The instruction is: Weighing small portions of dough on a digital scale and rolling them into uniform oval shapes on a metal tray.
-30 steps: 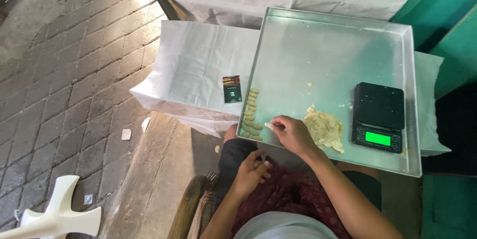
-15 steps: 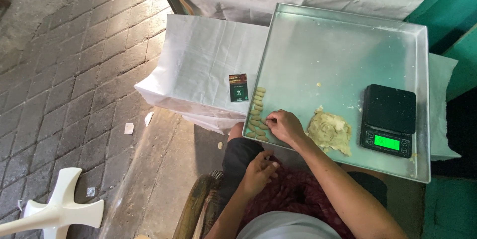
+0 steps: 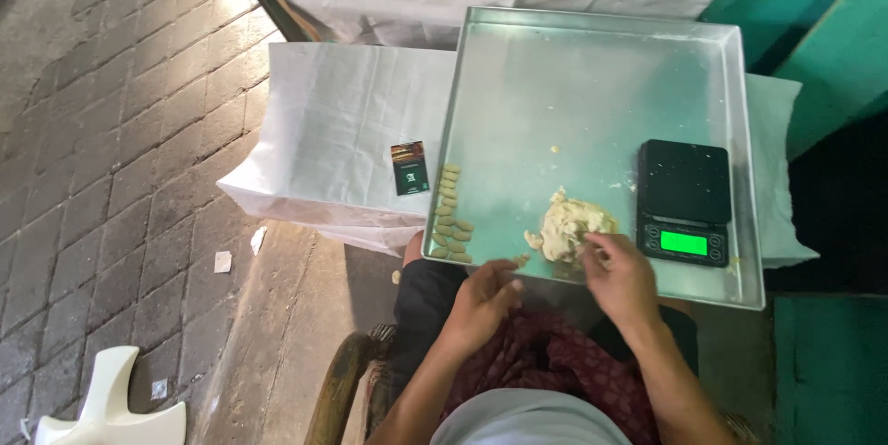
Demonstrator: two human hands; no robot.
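Dough lump [image 3: 573, 226] sits on the tray [image 3: 592, 84] just left of the scale [image 3: 684, 200]; right hand [image 3: 618, 274] touches its near-right edge, fingers pinching dough, while left hand [image 3: 486, 295], loosely curled, apparently holding nothing, lies further left, nearer the shaped pieces [image 3: 450, 214].

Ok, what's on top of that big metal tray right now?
On the metal tray: a dough lump, rows of small shaped pieces and a black scale. The right hand covers part of the dough.
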